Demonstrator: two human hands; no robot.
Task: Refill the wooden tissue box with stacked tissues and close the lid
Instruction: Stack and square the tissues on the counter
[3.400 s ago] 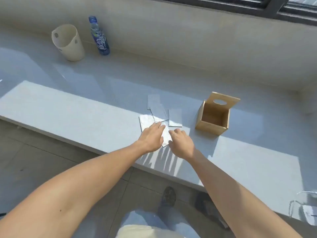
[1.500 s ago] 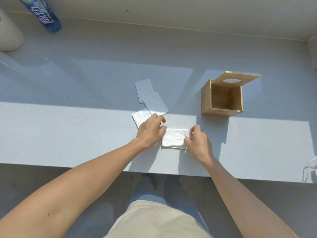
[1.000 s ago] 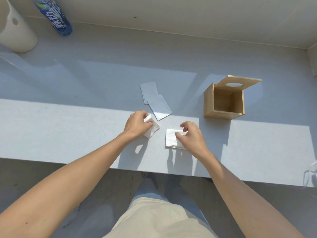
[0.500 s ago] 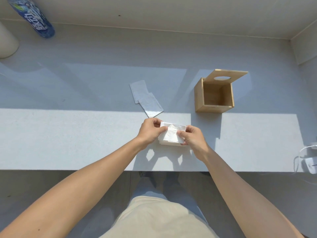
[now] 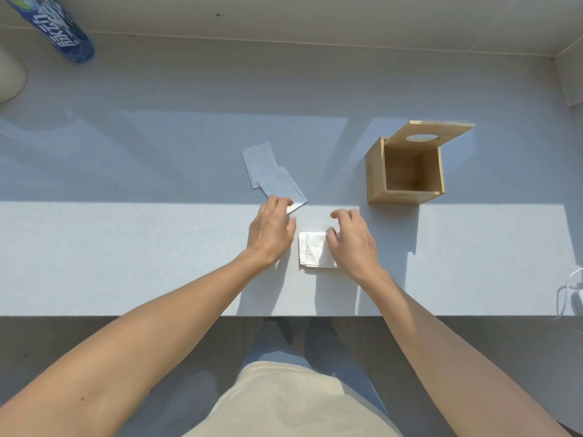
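A small stack of folded white tissues (image 5: 314,250) lies in the sunlit strip of the grey ledge. My right hand (image 5: 351,239) hovers over its right edge, fingers spread, thumb touching the stack. My left hand (image 5: 272,230) is open just left of the stack, its fingertips on the near corner of a loose tissue (image 5: 279,187) that overlaps a second loose tissue (image 5: 258,159) in the shade. The wooden tissue box (image 5: 405,171) stands to the right, empty inside, its lid (image 5: 432,134) with an oval hole tilted up and back.
A blue-labelled water bottle (image 5: 61,36) lies at the far left corner beside a cream container (image 5: 9,77). The ledge's front edge (image 5: 189,315) runs just below my wrists. A clear wire-like object (image 5: 571,298) sits at the right edge.
Both hands have let go of the stack, which now lies flat on the ledge. My left hand has moved up and left to the nearest loose tissue.
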